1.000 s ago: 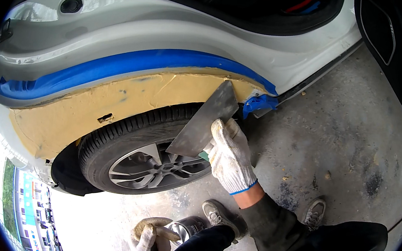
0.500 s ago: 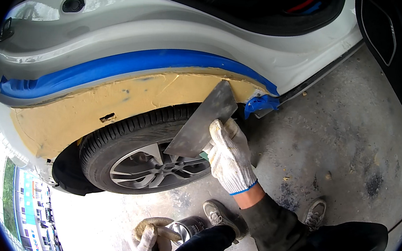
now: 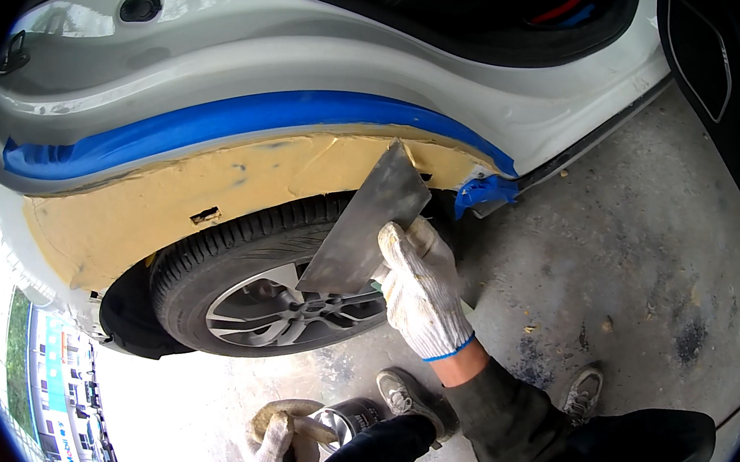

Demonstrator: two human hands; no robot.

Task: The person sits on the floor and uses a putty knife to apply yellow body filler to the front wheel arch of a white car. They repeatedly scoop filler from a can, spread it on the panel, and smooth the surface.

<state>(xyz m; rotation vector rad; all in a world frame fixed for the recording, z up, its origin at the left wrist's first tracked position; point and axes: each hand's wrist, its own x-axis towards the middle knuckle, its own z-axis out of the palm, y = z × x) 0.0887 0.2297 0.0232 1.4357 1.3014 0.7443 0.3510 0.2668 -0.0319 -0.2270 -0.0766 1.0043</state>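
Head view: a flat grey metal blade [image 3: 366, 222], pinched between thumb and fingers of the gloved right hand [image 3: 423, 286], just ahead and to the left of that hand. Long edge slanted from a far corner beyond the hand back toward the near left, faced away from the palm. Right hand the nearer of the 2; left hand [image 3: 275, 438] well apart, low and to the left, fingers curled; cannot tell whether anything is in its grasp.

Beyond the right hand, at the blade's far corner, a tan-yellow coated wheel arch [image 3: 267, 180], curved away toward the left; corner overlapping the coating, contact likely but not certain. Under the blade's near end, left of the right hand, the tyre [image 3: 232, 253], close below the arch edge, so little room there.

Farther beyond, 1 strip of blue tape [image 3: 247, 117] along the arch's upper edge, then white car body [image 3: 491, 108]. Ahead and right of the right hand, crumpled blue tape [image 3: 485, 193]. More sideways room to its right, over stained concrete floor [image 3: 585, 245]. Beside the left hand, a metal can [image 3: 358, 416].
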